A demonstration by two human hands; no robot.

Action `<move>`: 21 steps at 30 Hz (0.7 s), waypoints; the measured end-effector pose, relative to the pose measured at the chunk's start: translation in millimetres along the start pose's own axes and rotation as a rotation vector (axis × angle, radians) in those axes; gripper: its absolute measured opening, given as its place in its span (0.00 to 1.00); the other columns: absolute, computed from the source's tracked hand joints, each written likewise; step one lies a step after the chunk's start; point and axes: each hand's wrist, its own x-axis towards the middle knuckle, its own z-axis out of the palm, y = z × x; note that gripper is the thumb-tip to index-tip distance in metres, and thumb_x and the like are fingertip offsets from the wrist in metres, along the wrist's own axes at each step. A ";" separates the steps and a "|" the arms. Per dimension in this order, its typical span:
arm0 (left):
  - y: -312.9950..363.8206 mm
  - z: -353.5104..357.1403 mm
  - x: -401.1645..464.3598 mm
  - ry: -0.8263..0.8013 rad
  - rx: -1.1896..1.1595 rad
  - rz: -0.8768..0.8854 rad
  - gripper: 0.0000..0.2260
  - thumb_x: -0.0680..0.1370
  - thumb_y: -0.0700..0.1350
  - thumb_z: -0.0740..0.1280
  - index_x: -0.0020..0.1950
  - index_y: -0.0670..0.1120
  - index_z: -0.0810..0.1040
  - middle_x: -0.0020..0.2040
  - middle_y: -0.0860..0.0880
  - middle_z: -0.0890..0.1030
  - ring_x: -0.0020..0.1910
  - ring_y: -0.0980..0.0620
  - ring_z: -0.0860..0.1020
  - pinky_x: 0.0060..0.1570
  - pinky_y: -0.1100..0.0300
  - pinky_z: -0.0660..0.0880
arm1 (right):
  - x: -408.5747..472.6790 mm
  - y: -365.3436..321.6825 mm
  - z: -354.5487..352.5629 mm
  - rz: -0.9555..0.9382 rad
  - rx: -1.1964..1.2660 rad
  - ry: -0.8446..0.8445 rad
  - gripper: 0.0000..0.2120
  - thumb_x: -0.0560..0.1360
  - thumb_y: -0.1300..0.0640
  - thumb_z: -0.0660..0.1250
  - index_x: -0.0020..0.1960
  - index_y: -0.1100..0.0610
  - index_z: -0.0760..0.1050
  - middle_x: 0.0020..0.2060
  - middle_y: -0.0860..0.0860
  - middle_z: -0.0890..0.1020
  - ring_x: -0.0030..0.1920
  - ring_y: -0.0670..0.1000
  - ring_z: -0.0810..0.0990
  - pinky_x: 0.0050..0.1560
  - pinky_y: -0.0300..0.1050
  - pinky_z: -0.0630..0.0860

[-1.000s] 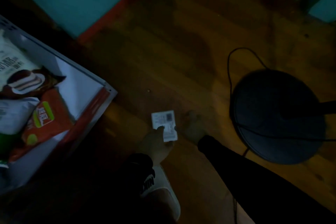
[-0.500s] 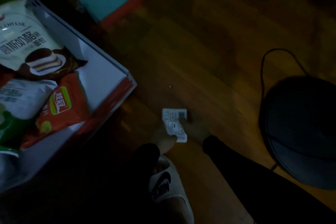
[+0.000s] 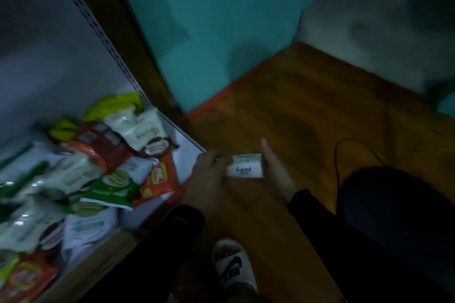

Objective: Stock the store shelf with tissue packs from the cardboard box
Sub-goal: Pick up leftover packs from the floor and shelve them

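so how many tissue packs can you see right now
1. The tissue pack is held between the left hand and the right hand, above the wooden floor just right of the shelf. Others may be hidden among the blurred snack bags.

One tissue pack (image 3: 245,166) sits between two hands. One white slipper (image 3: 234,265) shows. The shelf (image 3: 183,152) holds many snack bags (image 3: 108,170), too blurry to count.

snack packets (image 3: 73,179): motion-blurred, labels unreadable | shelf (image 3: 182,155): cut off left | dark round object (image 3: 398,216): cut off right
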 end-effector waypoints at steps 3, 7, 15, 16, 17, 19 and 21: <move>33.9 -93.9 5.0 0.157 0.086 0.093 0.15 0.68 0.38 0.70 0.54 0.42 0.80 0.55 0.42 0.77 0.53 0.42 0.72 0.53 0.51 0.71 | -60.3 -80.9 24.2 -0.244 -0.158 -0.095 0.37 0.63 0.33 0.71 0.66 0.52 0.72 0.59 0.53 0.81 0.58 0.52 0.81 0.62 0.52 0.76; 72.2 -202.6 -6.8 0.324 0.221 0.179 0.17 0.68 0.35 0.71 0.56 0.43 0.78 0.57 0.43 0.75 0.55 0.42 0.71 0.55 0.52 0.69 | -131.9 -158.7 54.9 -0.466 -0.207 -0.195 0.37 0.60 0.46 0.79 0.65 0.52 0.71 0.58 0.51 0.81 0.59 0.49 0.79 0.60 0.44 0.77; 108.2 -348.0 -57.6 0.354 0.116 0.055 0.25 0.67 0.57 0.72 0.61 0.50 0.75 0.73 0.42 0.64 0.73 0.43 0.61 0.68 0.49 0.64 | -226.0 -245.4 131.4 -0.758 -0.331 -0.339 0.33 0.62 0.60 0.78 0.65 0.60 0.71 0.58 0.55 0.81 0.56 0.46 0.80 0.58 0.40 0.77; 107.7 -363.7 -63.2 0.350 0.088 0.029 0.25 0.67 0.59 0.72 0.61 0.51 0.74 0.75 0.43 0.61 0.74 0.44 0.58 0.69 0.50 0.63 | -232.6 -253.4 142.2 -0.775 -0.340 -0.378 0.33 0.61 0.60 0.78 0.64 0.59 0.72 0.58 0.54 0.81 0.56 0.45 0.80 0.57 0.40 0.77; 106.1 -379.2 -68.9 0.337 0.071 0.007 0.26 0.68 0.60 0.73 0.61 0.51 0.72 0.76 0.44 0.59 0.75 0.47 0.56 0.69 0.52 0.62 | -240.3 -261.2 153.0 -0.786 -0.365 -0.419 0.32 0.62 0.61 0.78 0.63 0.58 0.72 0.57 0.53 0.81 0.56 0.44 0.79 0.56 0.39 0.77; 102.3 -407.8 -80.8 0.305 0.075 -0.039 0.26 0.69 0.57 0.75 0.60 0.51 0.70 0.75 0.47 0.60 0.75 0.51 0.56 0.67 0.55 0.63 | -251.8 -273.9 175.5 -0.788 -0.412 -0.509 0.29 0.66 0.66 0.78 0.63 0.57 0.72 0.55 0.49 0.81 0.55 0.43 0.80 0.53 0.38 0.77; 94.3 -432.7 -88.9 0.292 0.063 -0.093 0.25 0.68 0.56 0.76 0.58 0.54 0.68 0.68 0.50 0.68 0.68 0.49 0.65 0.59 0.55 0.69 | -259.7 -286.0 199.3 -0.790 -0.447 -0.593 0.28 0.67 0.64 0.77 0.64 0.54 0.72 0.56 0.49 0.81 0.55 0.41 0.81 0.53 0.38 0.77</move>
